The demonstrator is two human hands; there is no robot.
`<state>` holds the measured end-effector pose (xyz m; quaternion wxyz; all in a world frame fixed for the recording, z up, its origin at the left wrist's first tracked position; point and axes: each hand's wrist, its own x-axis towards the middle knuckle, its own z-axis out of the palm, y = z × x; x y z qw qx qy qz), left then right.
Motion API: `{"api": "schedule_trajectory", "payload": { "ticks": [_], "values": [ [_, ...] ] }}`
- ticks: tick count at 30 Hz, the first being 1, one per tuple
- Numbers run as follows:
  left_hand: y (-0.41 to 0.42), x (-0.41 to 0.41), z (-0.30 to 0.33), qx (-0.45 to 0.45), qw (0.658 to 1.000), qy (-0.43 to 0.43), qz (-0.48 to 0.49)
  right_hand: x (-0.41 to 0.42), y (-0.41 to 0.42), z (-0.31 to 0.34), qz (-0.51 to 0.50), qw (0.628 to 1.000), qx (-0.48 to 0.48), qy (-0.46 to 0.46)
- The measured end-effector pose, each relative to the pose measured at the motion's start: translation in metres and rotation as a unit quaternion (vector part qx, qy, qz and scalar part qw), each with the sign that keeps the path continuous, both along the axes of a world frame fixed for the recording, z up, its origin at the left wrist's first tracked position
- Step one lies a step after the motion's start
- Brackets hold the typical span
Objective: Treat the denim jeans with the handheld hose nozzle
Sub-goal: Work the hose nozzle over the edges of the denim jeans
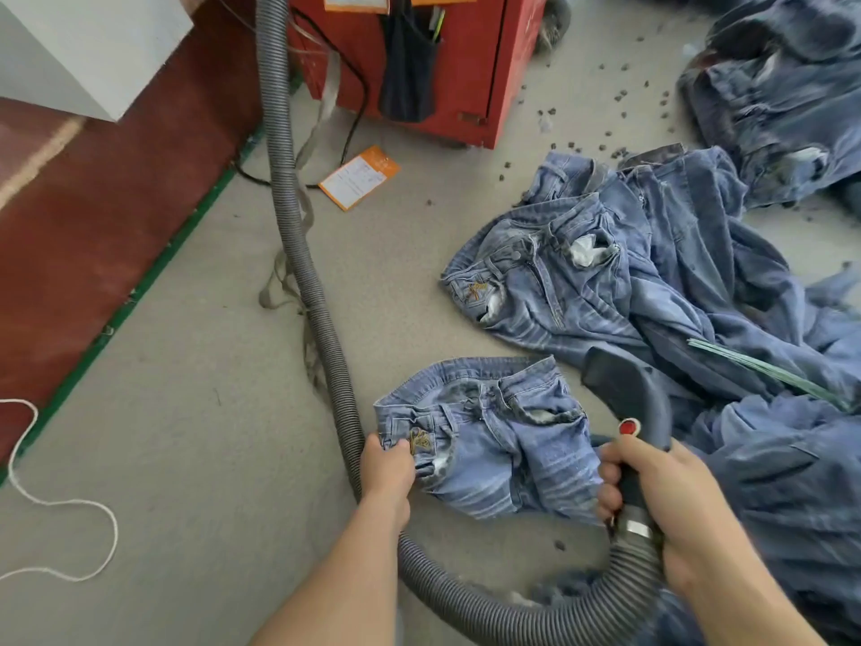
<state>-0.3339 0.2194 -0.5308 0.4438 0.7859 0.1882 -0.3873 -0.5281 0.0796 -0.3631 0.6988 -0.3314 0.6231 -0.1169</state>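
On the floor, left hand (389, 468) pinches jeans (489, 440), right hand (661, 496) grips nozzle (624, 389); hose (298, 226) beside.

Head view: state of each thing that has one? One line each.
jeans: on floor, crumpled, waistband away from the person, left edge gripped
left hand: grips jeans
hose nozzle: held, mouth over jeans pile
right hand: fingers curled round nozzle handle
hose: trails across floor
jeans pile: heaped, loose

Grey concrete floor (195, 412), dark pellets (605, 132) scattered. Red-brown strip (93, 226) at left, green edge line (153, 272). Red cabinet (470, 62) at top. White block (84, 44) upper left. Even light.
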Motion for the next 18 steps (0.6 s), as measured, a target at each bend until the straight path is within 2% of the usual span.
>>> {"api": "schedule_trajectory", "payload": {
  "ticks": [4, 7, 9, 11, 13, 14, 16, 18],
  "values": [
    [0.0, 0.0, 0.0, -0.081, 0.99, 0.072, 0.093, -0.027, -0.016, 0.02, -0.014, 0.999, -0.033, 0.002],
    [-0.013, 0.004, 0.013, -0.201, 0.961, 0.176, 0.078, -0.037, -0.002, 0.02, 0.0, 0.999, -0.029, 0.016],
    [-0.021, 0.01, 0.018, -0.193, 0.962, 0.194, 0.02, -0.042, 0.011, 0.017, 0.0, 1.0, -0.017, 0.021],
    [-0.026, 0.012, 0.022, -0.123, 0.982, 0.14, -0.024, -0.046, 0.021, 0.015, 0.003, 1.0, -0.004, 0.024],
    [-0.032, 0.014, 0.025, -0.111, 0.988, 0.109, 0.01, -0.051, 0.029, 0.015, 0.01, 1.0, 0.001, 0.03],
    [-0.034, 0.016, 0.027, -0.127, 0.984, 0.122, 0.03, -0.053, 0.032, 0.016, 0.013, 0.999, 0.002, 0.03],
    [-0.036, 0.016, 0.038, -0.196, 0.96, 0.191, 0.05, -0.059, 0.036, 0.021, 0.009, 1.0, 0.002, 0.022],
    [-0.039, 0.012, 0.053, -0.287, 0.928, 0.239, 0.0, -0.065, 0.036, 0.03, -0.012, 1.0, -0.005, 0.006]
  ]
}}
